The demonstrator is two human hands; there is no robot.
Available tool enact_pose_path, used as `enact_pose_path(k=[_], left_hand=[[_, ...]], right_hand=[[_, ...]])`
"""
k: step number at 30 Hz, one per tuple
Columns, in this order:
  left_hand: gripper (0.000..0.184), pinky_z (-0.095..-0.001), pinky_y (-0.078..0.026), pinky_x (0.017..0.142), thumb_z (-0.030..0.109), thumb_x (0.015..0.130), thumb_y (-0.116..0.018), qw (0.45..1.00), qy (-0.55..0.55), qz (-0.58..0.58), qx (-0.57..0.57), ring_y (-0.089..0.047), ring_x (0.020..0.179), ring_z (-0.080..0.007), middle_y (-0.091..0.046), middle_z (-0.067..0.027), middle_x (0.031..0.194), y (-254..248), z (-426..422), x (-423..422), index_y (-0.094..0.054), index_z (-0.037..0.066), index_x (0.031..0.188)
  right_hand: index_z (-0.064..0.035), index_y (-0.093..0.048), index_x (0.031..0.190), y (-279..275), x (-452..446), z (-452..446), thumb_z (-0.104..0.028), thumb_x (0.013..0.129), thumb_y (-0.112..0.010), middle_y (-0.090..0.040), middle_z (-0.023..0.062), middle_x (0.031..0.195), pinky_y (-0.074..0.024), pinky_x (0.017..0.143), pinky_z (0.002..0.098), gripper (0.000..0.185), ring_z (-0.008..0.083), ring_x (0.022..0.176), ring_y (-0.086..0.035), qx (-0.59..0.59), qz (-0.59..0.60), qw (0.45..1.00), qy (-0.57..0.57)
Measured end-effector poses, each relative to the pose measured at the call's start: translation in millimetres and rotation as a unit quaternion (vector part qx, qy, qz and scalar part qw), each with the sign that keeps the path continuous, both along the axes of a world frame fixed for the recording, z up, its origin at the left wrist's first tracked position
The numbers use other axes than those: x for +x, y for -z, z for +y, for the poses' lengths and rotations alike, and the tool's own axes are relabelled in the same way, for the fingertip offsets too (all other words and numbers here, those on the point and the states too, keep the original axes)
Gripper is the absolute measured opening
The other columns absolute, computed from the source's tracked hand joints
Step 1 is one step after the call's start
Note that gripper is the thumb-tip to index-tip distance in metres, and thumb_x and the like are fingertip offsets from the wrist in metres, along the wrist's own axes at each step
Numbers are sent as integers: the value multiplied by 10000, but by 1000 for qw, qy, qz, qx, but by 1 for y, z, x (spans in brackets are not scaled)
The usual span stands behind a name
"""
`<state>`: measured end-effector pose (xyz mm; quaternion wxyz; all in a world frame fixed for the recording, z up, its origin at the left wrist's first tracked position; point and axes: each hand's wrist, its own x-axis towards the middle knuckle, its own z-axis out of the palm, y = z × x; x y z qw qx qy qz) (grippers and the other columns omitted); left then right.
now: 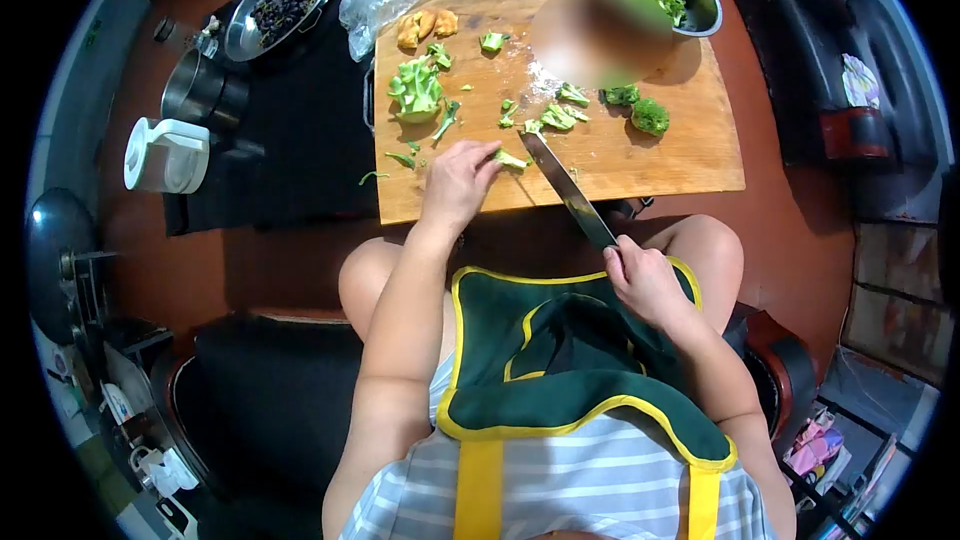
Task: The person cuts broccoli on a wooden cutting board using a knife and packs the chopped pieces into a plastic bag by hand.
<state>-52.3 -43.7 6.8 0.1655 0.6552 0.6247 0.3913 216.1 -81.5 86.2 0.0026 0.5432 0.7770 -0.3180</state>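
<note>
My left hand (460, 182) pinches a small green broccoli piece (512, 159) near the front edge of the wooden cutting board (600, 165). In my right hand (645, 280) is the handle of a kitchen knife (570, 190), its blade slanting up and left with the tip just beside that piece. Cut broccoli pieces (558, 118) lie past the tip. A large trimmed broccoli stalk (415, 90) sits at the board's left, and a dark green floret (650, 117) lies to the right. Part of the board's far right is blurred out.
A metal bowl of cut green pieces (712, 15) stands at the far right corner. Orange-brown chunks (427, 27) and a clear plastic bag (385, 10) are at the far left. Beyond are a pan of dark grapes (240, 35), a metal pot (195, 90) and a white pitcher (165, 155).
</note>
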Motion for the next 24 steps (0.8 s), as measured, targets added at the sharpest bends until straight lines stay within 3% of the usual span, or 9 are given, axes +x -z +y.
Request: enact_pose_path(k=[6,10,13,16,24], left_hand=[[238,-294,-516,647,154,726,-745,995,-37,-41,-86,-662,691,-212,-678,-113,788,-2,2,14,-689,29,921],[211,-291,-518,654,181,750,-727,984,-32,-100,-144,-671,703,-206,-689,-111,799,1,-2,10,-696,27,891],[186,-348,-511,700,167,766,-686,983,-44,-81,-161,-655,777,-284,-669,-155,882,-5,-3,8,-695,40,901],[163,-298,-517,656,161,774,-694,991,-57,-34,-118,-668,704,-214,-686,-121,795,-3,-2,8,-699,33,875],[162,-314,-519,653,156,760,-695,992,-55,-24,-115,-663,694,-219,-678,-122,773,-5,-2,4,-695,34,867]], right_hand=[[5,-511,845,1,-8,-5,-241,930,-440,-595,263,693,-493,635,505,270,423,634,-589,-14,-40,999,3],[25,-531,860,-1,-9,-5,-239,933,-435,-597,271,727,-483,658,494,290,435,680,-588,-85,33,996,23],[34,-540,868,-6,-12,-5,-234,934,-432,-598,272,747,-471,667,486,297,439,710,-586,-132,71,988,37],[38,-543,872,0,-13,-5,-232,934,-430,-598,273,753,-465,670,486,299,443,721,-584,-134,84,987,36],[32,-509,866,4,-26,-7,-212,922,-430,-596,294,721,-488,682,519,263,447,693,-597,-73,0,997,-3]])
